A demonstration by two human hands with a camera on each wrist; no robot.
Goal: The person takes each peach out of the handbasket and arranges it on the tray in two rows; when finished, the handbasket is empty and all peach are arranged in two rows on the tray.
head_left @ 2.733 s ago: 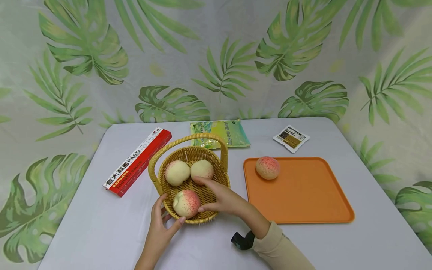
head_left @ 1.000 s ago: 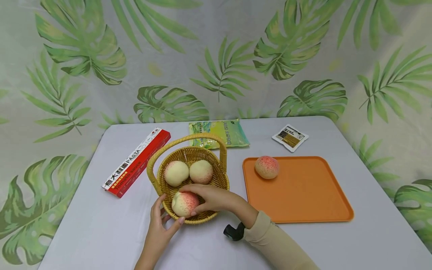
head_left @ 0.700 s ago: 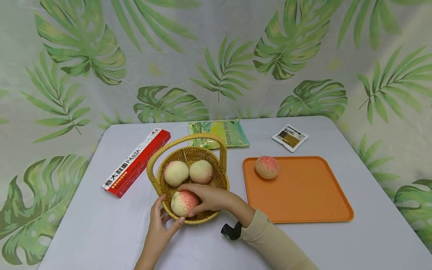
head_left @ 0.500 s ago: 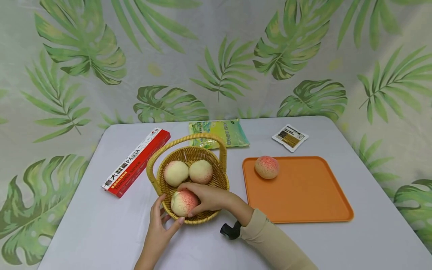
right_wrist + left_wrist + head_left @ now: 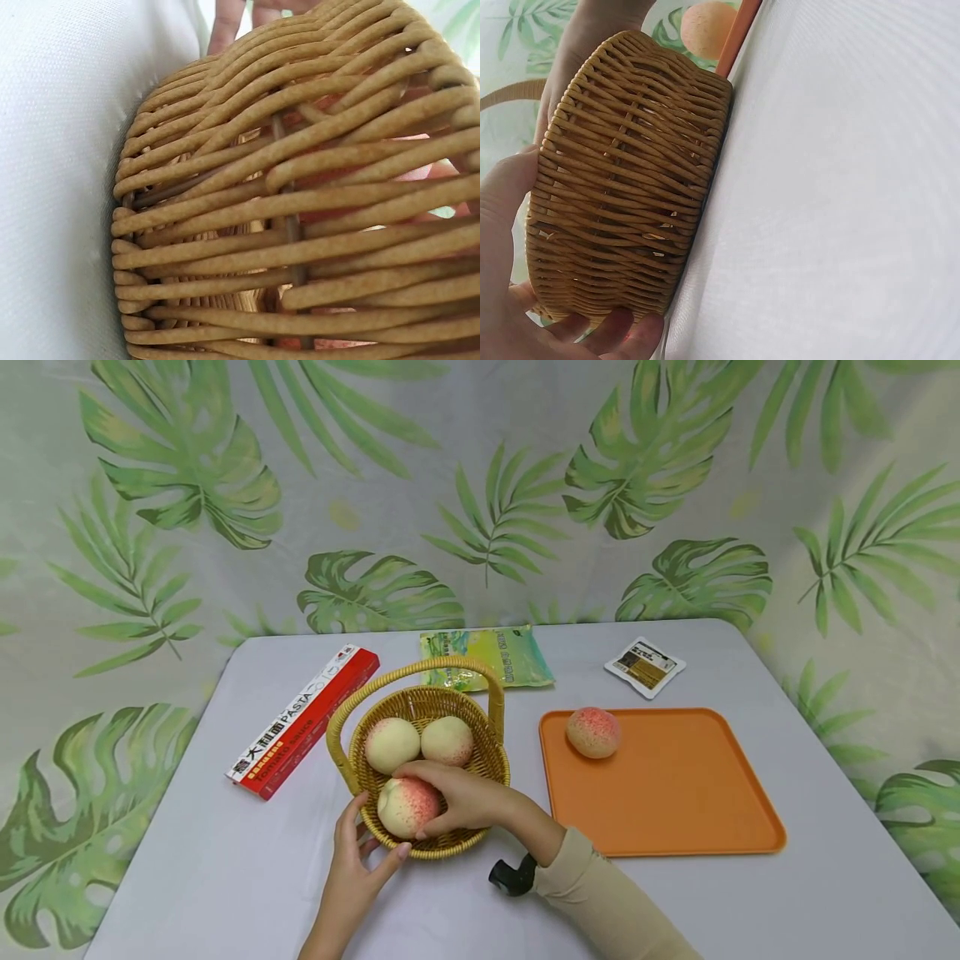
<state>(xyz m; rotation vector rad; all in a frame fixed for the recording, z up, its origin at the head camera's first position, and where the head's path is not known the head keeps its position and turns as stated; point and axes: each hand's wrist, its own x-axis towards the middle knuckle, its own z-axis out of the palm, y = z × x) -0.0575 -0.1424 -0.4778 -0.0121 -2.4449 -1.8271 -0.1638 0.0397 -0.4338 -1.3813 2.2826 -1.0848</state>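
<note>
My left hand [image 5: 356, 864] grips the near left side of a woven basket [image 5: 450, 850] with an arched handle; in the left wrist view its thumb [image 5: 514, 180] is at the rim and the fingertips curl round the basket wall [image 5: 630, 172]. Inside the basket, my right hand [image 5: 468, 797] holds the front peach [image 5: 403, 810], thumb and fingers on its red side. Two paler peaches [image 5: 392, 746] lie behind it. Through the weave in the right wrist view [image 5: 300, 225], reddish patches show, while most of the right hand is hidden.
An orange tray [image 5: 667, 810] on the right bears another peach [image 5: 594, 732]. A red and white pasta box [image 5: 303, 722] lies on the left. Behind the basket is a green and yellow packet [image 5: 510, 656], and a small white sachet [image 5: 645, 667] lies at the back right.
My right hand has moved left from the basket's middle onto the front peach and taken hold of it. The peach has shifted slightly left and away from me. Left hand and basket stay put.
</note>
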